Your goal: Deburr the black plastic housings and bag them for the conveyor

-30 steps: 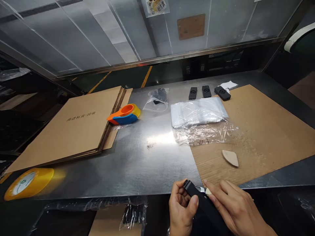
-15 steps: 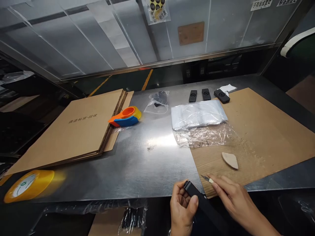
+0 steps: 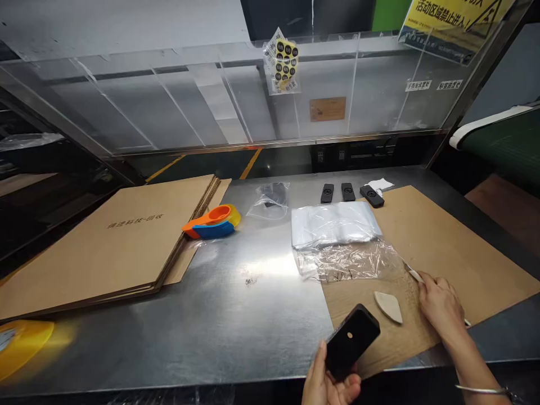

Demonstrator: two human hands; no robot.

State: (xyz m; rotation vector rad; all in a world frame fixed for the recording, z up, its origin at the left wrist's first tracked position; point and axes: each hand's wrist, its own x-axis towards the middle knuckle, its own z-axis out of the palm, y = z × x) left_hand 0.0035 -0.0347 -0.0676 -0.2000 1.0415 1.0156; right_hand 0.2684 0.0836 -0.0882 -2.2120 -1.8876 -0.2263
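A black rectangular part (image 3: 352, 341) with a small round hole in its face is tilted up in my left hand (image 3: 328, 383), at the table's front edge. My right hand (image 3: 441, 305) is closed around a thin white-handled knife (image 3: 415, 275), its tip pointing up and left over the cardboard sheet (image 3: 455, 247). Between the two hands lies a beige wedge-shaped piece (image 3: 388, 306) on the cardboard. Clear plastic bags (image 3: 336, 225) lie flat behind it. Farther back, three black parts (image 3: 348, 192) rest in a row, the rightmost beside a crumpled white piece (image 3: 379, 184).
Stacked cardboard (image 3: 113, 242) covers the left side of the metal table (image 3: 202, 320). An orange and blue tape dispenser (image 3: 214, 221) sits at its edge, near a bagged dark item (image 3: 273, 197). A yellow tape roll (image 3: 29, 344) is at front left. A clear panel (image 3: 169, 107) stands behind.
My right hand with the knife has moved right and away from the black part, over the cardboard. My left hand has turned the part so its holed face shows. The view has tilted up.
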